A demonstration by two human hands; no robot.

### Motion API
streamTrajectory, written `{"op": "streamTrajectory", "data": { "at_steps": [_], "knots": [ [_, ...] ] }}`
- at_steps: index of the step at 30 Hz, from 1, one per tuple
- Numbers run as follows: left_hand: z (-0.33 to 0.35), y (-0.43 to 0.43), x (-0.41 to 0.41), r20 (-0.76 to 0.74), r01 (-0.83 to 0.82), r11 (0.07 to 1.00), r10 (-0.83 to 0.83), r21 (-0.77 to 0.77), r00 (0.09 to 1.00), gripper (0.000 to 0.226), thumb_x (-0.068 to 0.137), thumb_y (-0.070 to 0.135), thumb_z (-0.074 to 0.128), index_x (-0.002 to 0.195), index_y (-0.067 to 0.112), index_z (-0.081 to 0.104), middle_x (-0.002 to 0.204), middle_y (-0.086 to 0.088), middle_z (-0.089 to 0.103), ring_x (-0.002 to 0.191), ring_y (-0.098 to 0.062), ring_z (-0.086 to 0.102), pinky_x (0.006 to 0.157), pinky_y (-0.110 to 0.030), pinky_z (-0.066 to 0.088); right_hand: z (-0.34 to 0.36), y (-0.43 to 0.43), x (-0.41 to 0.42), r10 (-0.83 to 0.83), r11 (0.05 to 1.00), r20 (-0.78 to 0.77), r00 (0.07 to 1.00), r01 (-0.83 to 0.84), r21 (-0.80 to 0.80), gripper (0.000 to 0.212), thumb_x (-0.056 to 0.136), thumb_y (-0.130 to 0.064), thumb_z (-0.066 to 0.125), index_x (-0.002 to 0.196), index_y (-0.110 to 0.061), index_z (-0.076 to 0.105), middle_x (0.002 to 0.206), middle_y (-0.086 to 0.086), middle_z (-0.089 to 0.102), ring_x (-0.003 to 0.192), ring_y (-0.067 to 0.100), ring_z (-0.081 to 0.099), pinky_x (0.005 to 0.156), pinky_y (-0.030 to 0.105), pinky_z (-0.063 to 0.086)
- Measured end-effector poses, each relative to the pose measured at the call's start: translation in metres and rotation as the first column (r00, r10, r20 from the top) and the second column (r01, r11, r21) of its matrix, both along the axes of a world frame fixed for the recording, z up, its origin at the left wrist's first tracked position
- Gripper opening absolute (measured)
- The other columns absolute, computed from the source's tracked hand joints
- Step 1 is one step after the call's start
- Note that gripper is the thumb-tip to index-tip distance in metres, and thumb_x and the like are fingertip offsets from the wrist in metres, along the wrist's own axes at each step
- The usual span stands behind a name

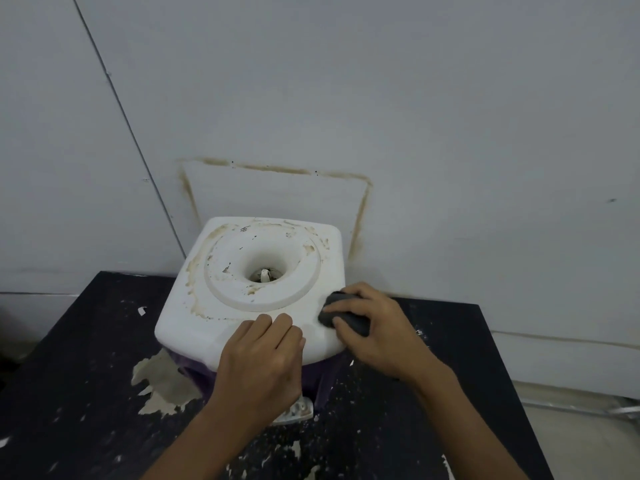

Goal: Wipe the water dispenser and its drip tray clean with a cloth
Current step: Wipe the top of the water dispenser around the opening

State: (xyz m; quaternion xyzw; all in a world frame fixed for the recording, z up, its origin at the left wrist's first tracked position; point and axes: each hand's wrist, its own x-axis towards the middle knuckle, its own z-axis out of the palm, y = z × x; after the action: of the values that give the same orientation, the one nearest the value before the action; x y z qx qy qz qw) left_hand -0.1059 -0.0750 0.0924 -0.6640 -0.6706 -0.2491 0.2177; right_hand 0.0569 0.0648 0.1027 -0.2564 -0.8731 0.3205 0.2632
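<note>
Right hand (377,327) pinched the soft, pliable cloth (343,315); left hand (263,355), flat and empty, steadied the rigid water dispenser (242,265).

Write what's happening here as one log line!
step: wiping top | right hand: presses dark cloth on dispenser front-right corner | left hand: steadies front edge | stains: remain

A black table (86,393) with badly chipped paint spreads under and around the fingers, a large bare patch (162,379) lying left of them. Beyond the fingertips rises a grey wall (415,98), marked by a brown rectangular stain outline (277,169) and a thin dark seam (128,126) up left.
</note>
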Motion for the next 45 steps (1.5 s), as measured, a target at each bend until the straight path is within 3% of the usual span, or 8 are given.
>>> {"op": "streamTrajectory", "data": {
  "at_steps": [2,7,12,17,21,31,39,45],
  "knots": [
    [-0.001,0.000,0.002,0.009,-0.010,1.000,0.010,0.006,1.000,0.020,0.085,0.010,0.064,0.067,0.013,0.054,0.068,-0.002,0.050,0.060,-0.023,0.043,0.053,-0.036,0.039,0.002,0.003,-0.010,-0.089,0.996,-0.019,0.996,0.089,0.013,0.022,0.090,-0.025,0.066,0.110,-0.030,0.075,0.114,-0.015,0.057,0.104,0.005,0.059,0.091,0.034,0.052],
    [-0.001,-0.001,0.000,0.010,0.002,1.000,-0.002,-0.006,1.000,0.019,0.084,0.012,0.066,0.068,0.014,0.056,0.069,-0.002,0.051,0.061,-0.022,0.044,0.055,-0.035,0.039,-0.006,-0.028,-0.008,0.077,0.996,-0.083,0.994,-0.074,0.044,0.023,0.090,-0.016,0.068,0.111,-0.022,0.075,0.117,-0.010,0.058,0.109,0.009,0.060,0.091,0.026,0.051],
    [-0.001,0.000,0.004,0.036,-0.024,1.000,0.024,-0.014,0.999,0.018,0.083,0.011,0.065,0.068,0.013,0.055,0.070,-0.002,0.051,0.062,-0.023,0.043,0.055,-0.035,0.039,-0.006,0.008,-0.016,-0.209,0.978,-0.089,0.974,0.208,-0.017,0.023,0.091,-0.024,0.066,0.112,-0.024,0.075,0.112,-0.014,0.057,0.103,0.005,0.059,0.089,0.034,0.054],
    [0.003,0.003,0.008,0.069,-0.080,0.996,0.083,-0.041,0.994,0.025,0.076,0.008,0.068,0.065,0.016,0.047,0.066,0.000,0.045,0.060,-0.022,0.041,0.054,-0.034,0.036,-0.006,-0.006,-0.023,-0.075,0.997,-0.070,0.995,0.073,-0.029,0.022,0.087,-0.026,0.068,0.107,-0.029,0.075,0.114,-0.015,0.057,0.104,0.006,0.061,0.089,0.029,0.053],
    [0.004,0.007,0.011,0.058,-0.095,0.991,0.100,-0.093,0.993,0.027,0.064,0.005,0.076,0.069,0.015,0.052,0.071,-0.002,0.050,0.063,-0.025,0.045,0.056,-0.037,0.036,0.001,0.028,-0.027,-0.256,0.965,-0.055,0.965,0.252,-0.073,0.020,0.089,-0.024,0.067,0.106,-0.031,0.076,0.109,-0.013,0.061,0.100,0.002,0.060,0.092,0.031,0.053],
    [0.008,0.014,0.009,0.040,-0.023,0.972,0.033,-0.232,0.999,0.036,0.057,0.012,0.056,0.091,0.018,0.066,0.102,-0.001,0.064,0.086,-0.024,0.061,0.082,-0.038,0.033,0.005,0.037,-0.027,-0.208,0.966,-0.104,0.973,0.188,-0.178,0.022,0.086,-0.016,0.073,0.105,-0.027,0.073,0.109,-0.015,0.067,0.103,-0.001,0.061,0.091,0.018,0.050],
    [0.006,0.013,0.009,0.035,-0.017,0.965,0.027,-0.260,0.999,0.030,0.057,0.012,0.054,0.085,0.017,0.063,0.093,-0.001,0.061,0.077,-0.025,0.056,0.072,-0.040,0.035,-0.001,0.041,-0.049,-0.243,0.958,-0.158,0.957,0.211,-0.196,0.019,0.089,-0.014,0.070,0.106,-0.022,0.075,0.109,-0.009,0.064,0.102,-0.002,0.059,0.089,0.008,0.043],
    [0.010,0.014,0.010,0.033,-0.006,0.958,0.016,-0.288,0.999,0.026,0.061,0.011,0.055,0.085,0.017,0.061,0.094,-0.002,0.061,0.079,-0.026,0.057,0.071,-0.038,0.043,0.011,0.074,-0.082,-0.299,0.947,-0.057,0.953,0.288,-0.144,0.018,0.090,-0.018,0.067,0.106,-0.024,0.074,0.111,-0.006,0.064,0.104,0.006,0.059,0.094,0.017,0.044]
  ]
}}
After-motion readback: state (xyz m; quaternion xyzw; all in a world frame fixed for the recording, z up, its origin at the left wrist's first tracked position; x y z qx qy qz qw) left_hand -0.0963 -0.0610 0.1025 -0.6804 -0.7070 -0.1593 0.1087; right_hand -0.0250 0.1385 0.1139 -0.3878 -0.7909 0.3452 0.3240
